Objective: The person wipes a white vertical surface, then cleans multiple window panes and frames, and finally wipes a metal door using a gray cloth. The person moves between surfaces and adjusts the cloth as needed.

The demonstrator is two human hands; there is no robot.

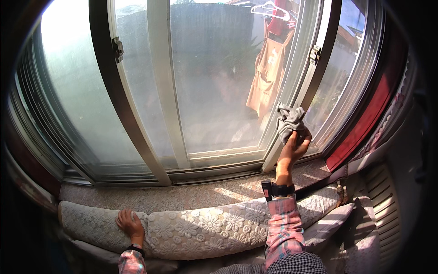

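A crumpled grey cloth (289, 120) is gripped in my right hand (297, 145), which is raised in front of the sliding window's metal frame, near its right-hand stile. Whether the cloth touches the frame I cannot tell. The window glass (219, 85) looks hazy, with streaks low down. My left hand (130, 224) rests with its fingers spread on the floral-patterned sofa back (208, 227), holding nothing. Two metal window latches show, one on the left stile (118, 49) and one on the right stile (314, 54).
A speckled stone sill (164, 199) runs between the window and the sofa back. A red panel (362, 126) and a curtain edge (390, 114) stand at the right, with a cushion (328, 222) and tassels (341, 193) below. Beyond the glass hang an orange apron (268, 75) and a white hanger (270, 11).
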